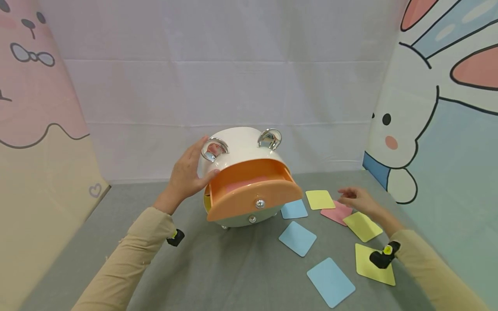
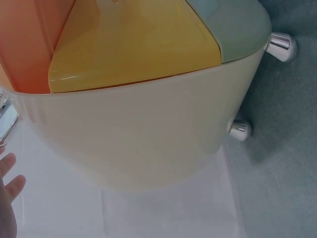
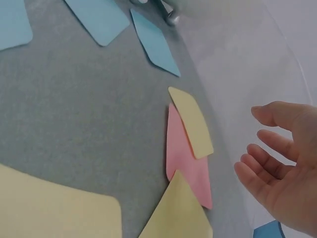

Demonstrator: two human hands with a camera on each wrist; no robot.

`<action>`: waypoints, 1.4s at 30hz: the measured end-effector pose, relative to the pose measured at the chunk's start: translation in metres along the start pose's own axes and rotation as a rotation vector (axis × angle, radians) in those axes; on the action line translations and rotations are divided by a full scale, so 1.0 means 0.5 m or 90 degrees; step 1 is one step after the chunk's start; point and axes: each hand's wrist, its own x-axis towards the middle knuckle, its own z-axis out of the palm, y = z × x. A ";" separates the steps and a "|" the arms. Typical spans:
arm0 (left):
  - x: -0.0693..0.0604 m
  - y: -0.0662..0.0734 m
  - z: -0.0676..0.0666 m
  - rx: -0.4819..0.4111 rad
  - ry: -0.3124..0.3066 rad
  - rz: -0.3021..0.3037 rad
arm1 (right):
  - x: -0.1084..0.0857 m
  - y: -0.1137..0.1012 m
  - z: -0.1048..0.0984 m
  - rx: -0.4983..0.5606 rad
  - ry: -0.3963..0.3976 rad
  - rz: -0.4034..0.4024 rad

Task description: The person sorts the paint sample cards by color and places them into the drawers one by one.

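A rounded white drawer box (image 1: pixel 237 147) with chrome ear-shaped loops stands on the grey cloth. Its orange top drawer (image 1: pixel 249 196) is pulled out, and something pink (image 1: pixel 247 183) lies inside. My left hand (image 1: pixel 189 172) rests against the box's upper left side, fingers mostly straight beside the left chrome loop (image 1: pixel 215 149), thumb at the drawer opening. Above the pink card (image 1: pixel 336 212) my right hand (image 1: pixel 359 201) hovers with loosely bent fingers, holding nothing. In the right wrist view, a yellow card (image 3: pixel 193 124) overlaps the pink card (image 3: pixel 181 148). The left wrist view shows the yellow drawer (image 2: pixel 133 44) pushed in.
Blue cards (image 1: pixel 297 238) lie in front of and beside the box on its right. More yellow cards (image 1: pixel 363 226) are spread near the right forearm. Printed cloth panels (image 1: pixel 435 172) stand left and right, with a white cloth (image 1: pixel 233 86) behind.
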 end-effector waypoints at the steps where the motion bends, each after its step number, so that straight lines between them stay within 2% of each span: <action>1: 0.000 0.000 0.000 0.000 0.000 0.000 | 0.000 0.008 0.002 -0.005 0.003 0.010; 8: -0.002 -0.001 0.000 -0.002 0.003 0.000 | -0.001 0.057 0.017 -0.032 0.032 0.050; 17: -0.001 -0.003 0.004 -0.001 0.006 0.002 | 0.003 0.093 0.036 -0.037 0.059 0.077; 29: -0.001 -0.003 0.003 0.001 0.009 0.001 | 0.012 0.093 0.042 -0.125 0.030 0.079; 36: 0.000 -0.002 0.003 0.004 0.007 -0.003 | 0.017 0.089 0.037 -0.120 0.035 0.094; 42: 0.001 -0.001 0.003 0.004 0.009 -0.003 | 0.018 0.080 0.019 -0.068 0.008 0.114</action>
